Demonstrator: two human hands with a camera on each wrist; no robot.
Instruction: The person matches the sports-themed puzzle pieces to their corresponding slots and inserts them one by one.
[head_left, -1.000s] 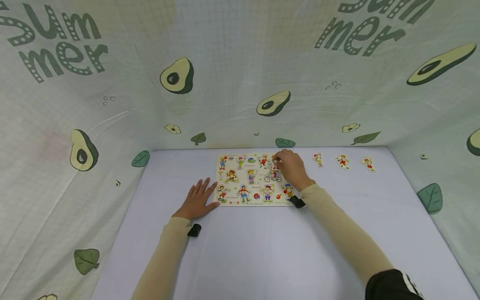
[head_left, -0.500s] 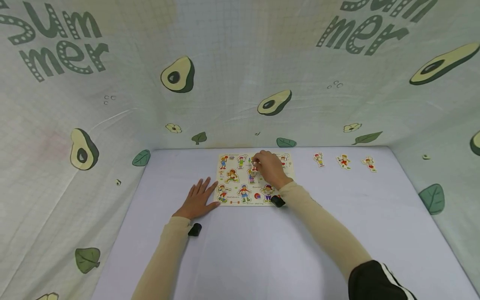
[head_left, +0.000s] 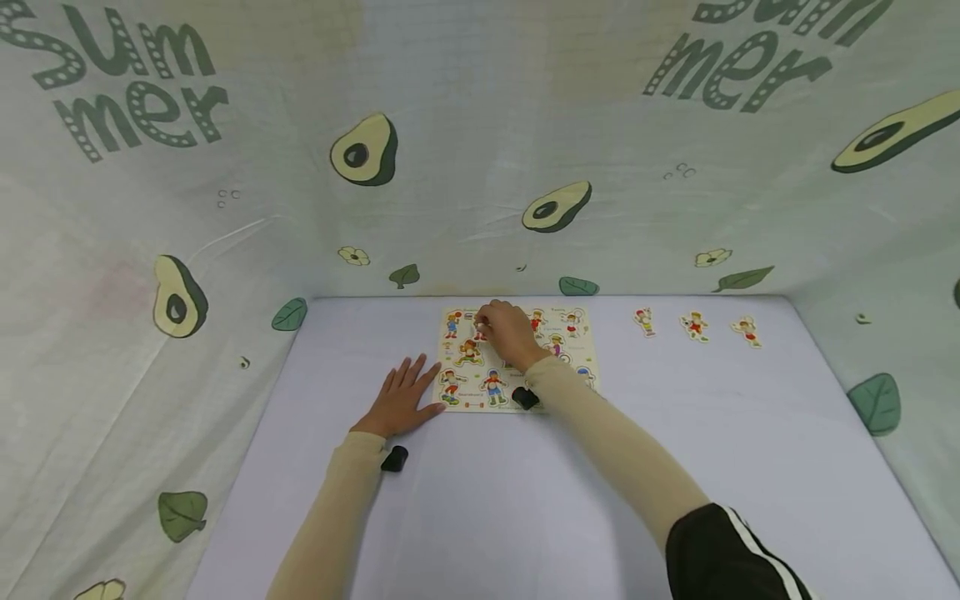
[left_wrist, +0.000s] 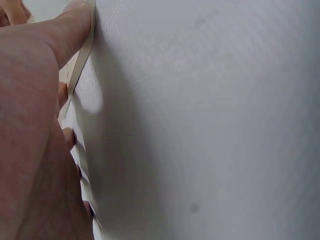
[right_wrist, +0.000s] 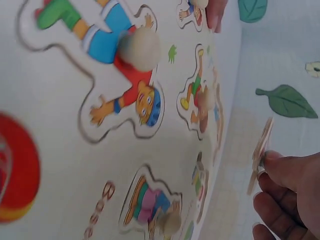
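My right hand (head_left: 510,333) pinches a knobbed wooden puzzle piece (right_wrist: 261,157) with a child figure. It is above the upper left part of the puzzle board (head_left: 480,407), and the right wrist view shows the piece edge-on, apart from the board. Several figure pieces with round knobs sit in the board, such as a child in a blue helmet (right_wrist: 145,107). My left hand (head_left: 401,396) lies spread on the table at the board's left side, its thumb (left_wrist: 75,30) and fingertips at the edge. The right hand and forearm hide part of the board.
Three loose figure pieces lie in a row on the table's right: one (head_left: 644,322) nearest the board, one (head_left: 693,326) in the middle, one (head_left: 746,331) farthest right. A fabric backdrop (head_left: 465,167) with avocado prints rises behind the white table (head_left: 480,500).
My right hand has moved left across the board, from its upper right to its upper left, carrying the puzzle piece. My left hand stays in place. The head view has shifted slightly.
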